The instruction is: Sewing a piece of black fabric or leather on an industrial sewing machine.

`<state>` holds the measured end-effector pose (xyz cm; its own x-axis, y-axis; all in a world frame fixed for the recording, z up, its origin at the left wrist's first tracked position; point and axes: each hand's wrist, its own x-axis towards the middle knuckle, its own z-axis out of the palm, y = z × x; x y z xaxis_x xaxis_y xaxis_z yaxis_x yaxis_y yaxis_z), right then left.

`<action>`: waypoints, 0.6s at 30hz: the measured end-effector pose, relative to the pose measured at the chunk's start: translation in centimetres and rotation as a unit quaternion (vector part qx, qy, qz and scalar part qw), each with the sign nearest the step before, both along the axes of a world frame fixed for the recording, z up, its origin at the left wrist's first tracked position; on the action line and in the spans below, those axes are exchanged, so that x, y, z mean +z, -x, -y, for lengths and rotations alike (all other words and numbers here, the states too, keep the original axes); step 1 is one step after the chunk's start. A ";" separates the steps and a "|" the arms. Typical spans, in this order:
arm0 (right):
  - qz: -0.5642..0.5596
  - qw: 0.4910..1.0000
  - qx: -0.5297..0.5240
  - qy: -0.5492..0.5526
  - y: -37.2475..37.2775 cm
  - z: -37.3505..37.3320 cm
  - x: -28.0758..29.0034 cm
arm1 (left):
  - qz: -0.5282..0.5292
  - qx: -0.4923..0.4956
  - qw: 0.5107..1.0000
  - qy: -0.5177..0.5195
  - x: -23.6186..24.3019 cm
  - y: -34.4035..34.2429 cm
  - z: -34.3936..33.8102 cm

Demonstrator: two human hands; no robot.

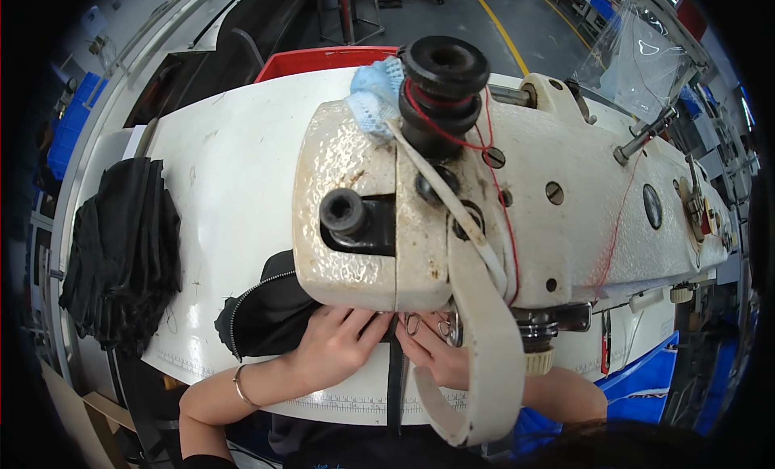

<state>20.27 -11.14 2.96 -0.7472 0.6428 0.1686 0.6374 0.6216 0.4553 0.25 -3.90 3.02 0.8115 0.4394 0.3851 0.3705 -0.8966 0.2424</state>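
My left hand (343, 348) is beneath the white sewing machine head (347, 279), fingers curled and closed, tips hidden, beside black fabric with a silver zipper (274, 311). My right hand (432, 356) is at the other side of a narrow black strip (395, 388) that runs down over the table edge. Its fingers are bent near metal fittings at the needle area, partly hidden by a white curved lever (496, 372). What both hands grip is hidden. Red thread winds round a black knob (444, 57) on top, with a blue mesh cloth (375, 94) beside it.
A pile of black fabric pieces (121, 251) lies on the left of the white table (218, 162). A red bin (299, 61) stands behind it. Blue bins (646, 388) are at lower right and far left (73, 122). A clear plastic sheet hangs at upper right (630, 65).
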 end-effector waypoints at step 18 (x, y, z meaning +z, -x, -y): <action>-0.684 0.511 -0.077 0.515 0.0 -0.8 -3.0 | -0.021 -0.042 0.989 0.142 -1.3 0.2 -3.5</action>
<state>20.24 -10.35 0.01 -0.3103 0.9504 -0.0211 -0.0008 -0.0224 -0.9997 0.10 -0.35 1.71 0.8621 0.4563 0.2204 0.3135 -0.8220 0.4755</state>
